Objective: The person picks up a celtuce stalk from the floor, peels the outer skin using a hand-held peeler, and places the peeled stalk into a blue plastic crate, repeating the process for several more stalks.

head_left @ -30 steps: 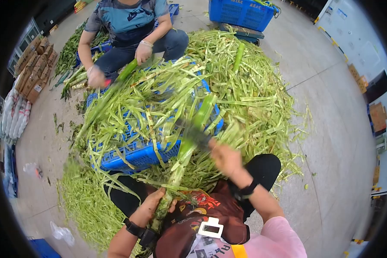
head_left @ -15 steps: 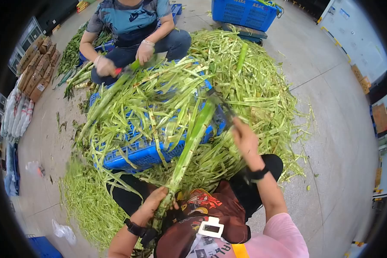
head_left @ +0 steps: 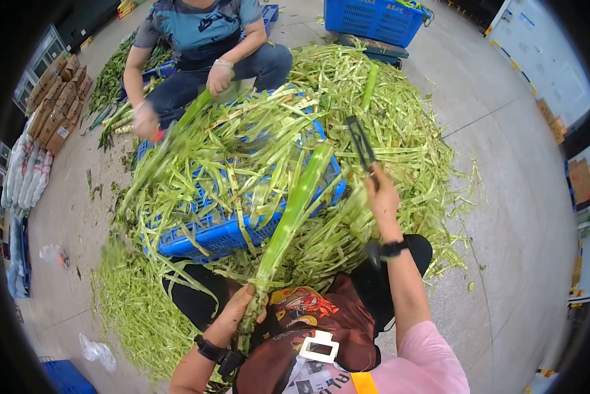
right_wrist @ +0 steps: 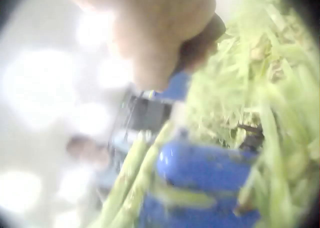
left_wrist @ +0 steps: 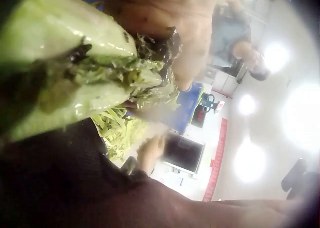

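Note:
A long green stalk [head_left: 288, 223] slants up from my lap to the near side of a blue crate, its peeled upper part bright and smooth. My left hand [head_left: 241, 307] grips its lower end, fingers curled round it; in the left wrist view that hand [left_wrist: 165, 28] is beside dark, ragged leaf bases [left_wrist: 145, 73]. My right hand [head_left: 383, 200] holds a black peeler [head_left: 360, 141] by its handle, right of the stalk and apart from it. The right wrist view shows the hand [right_wrist: 160, 33] blurred, with the tool's blade not seen.
Peelings [head_left: 387, 151] heap over and around the blue crate [head_left: 210, 241]. Opposite, a seated person [head_left: 206, 39] in gloves works on another stalk [head_left: 193, 115]. A second blue crate [head_left: 374, 23] stands at the back; stacked boxes [head_left: 59, 102] are at the left.
My right hand has swung up and right from the stalk, carrying the peeler away from it. My left hand keeps its grip low on the stalk. The other person's hand has moved back and forth.

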